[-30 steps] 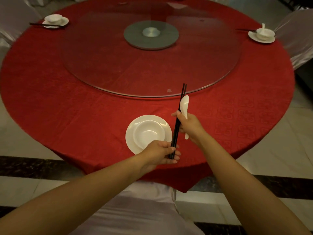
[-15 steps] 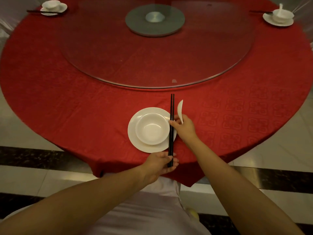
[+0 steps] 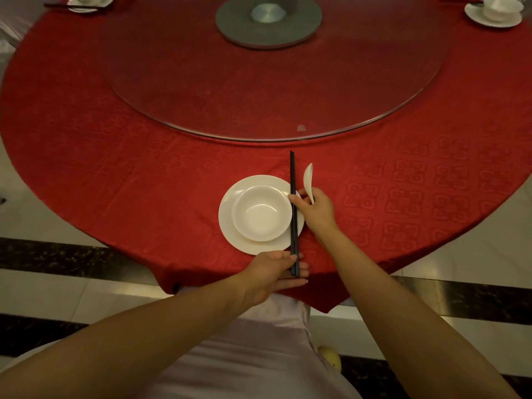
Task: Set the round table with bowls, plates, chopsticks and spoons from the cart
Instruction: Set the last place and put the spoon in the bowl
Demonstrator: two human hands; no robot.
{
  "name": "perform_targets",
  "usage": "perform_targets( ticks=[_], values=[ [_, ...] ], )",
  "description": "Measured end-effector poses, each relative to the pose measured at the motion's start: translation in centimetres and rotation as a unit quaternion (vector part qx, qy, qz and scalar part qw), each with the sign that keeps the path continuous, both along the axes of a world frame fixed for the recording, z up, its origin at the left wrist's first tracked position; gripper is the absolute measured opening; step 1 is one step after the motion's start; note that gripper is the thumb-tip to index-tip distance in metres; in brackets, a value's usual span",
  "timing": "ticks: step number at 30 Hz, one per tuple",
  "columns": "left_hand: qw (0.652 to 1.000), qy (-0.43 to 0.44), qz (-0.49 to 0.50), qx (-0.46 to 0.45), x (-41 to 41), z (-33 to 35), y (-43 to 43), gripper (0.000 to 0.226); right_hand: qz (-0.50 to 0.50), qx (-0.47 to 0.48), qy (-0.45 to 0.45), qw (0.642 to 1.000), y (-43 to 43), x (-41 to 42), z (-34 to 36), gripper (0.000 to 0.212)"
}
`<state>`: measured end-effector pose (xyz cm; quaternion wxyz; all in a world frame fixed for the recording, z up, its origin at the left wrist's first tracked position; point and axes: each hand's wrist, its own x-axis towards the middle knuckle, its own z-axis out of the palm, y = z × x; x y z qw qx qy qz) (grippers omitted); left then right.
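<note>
Two-tone floor (image 3: 57, 286): pale glossy tile crossed by dark speckled bands is seen below the near table edge.
Pale cloth (image 3: 259, 355): spread nearest, between the forearms; chair cover or garment cannot be told.
Yellowish lump (image 3: 328, 357): beside that cloth, too small to be identified.
Tablecloth (image 3: 129, 182): red, woven with square motifs, draped over the round table, its hem hanging at the near edge.
Left hand (image 3: 273, 272): the near ends of the chopsticks (image 3: 292, 174) are pinched between thumb and fingers.
Right hand (image 3: 318, 210): the spoon (image 3: 308, 177) is gripped by its handle, and one fingertip is laid against the chopsticks.
Placement: the chopsticks are held across the right rim of the plate (image 3: 227, 226), just right of the bowl (image 3: 260, 217); whether they rest on the rim cannot be told.
Glass turntable (image 3: 374, 67): clear disc over the middle, with one grey hub (image 3: 267, 33) cropped at the top.
Far-left setting (image 3: 100, 4): cut off by the frame, with dark sticks (image 3: 57, 6) beside it.
Far-right setting (image 3: 478, 18): partly cut off.
Count: three plates, three bowls, one spoon plainly seen.
</note>
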<state>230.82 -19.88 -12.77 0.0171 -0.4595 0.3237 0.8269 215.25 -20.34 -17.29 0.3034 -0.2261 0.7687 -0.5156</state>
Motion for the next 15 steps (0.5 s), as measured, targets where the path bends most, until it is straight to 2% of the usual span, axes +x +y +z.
perform_targets(
  ticks=[15],
  values=[
    [0.999, 0.010, 0.027, 0.017, -0.14, -0.01, 0.01, 0.016, -0.004, 0.016, 0.015, 1.000, -0.48, -0.30, -0.43, 0.022]
  ],
)
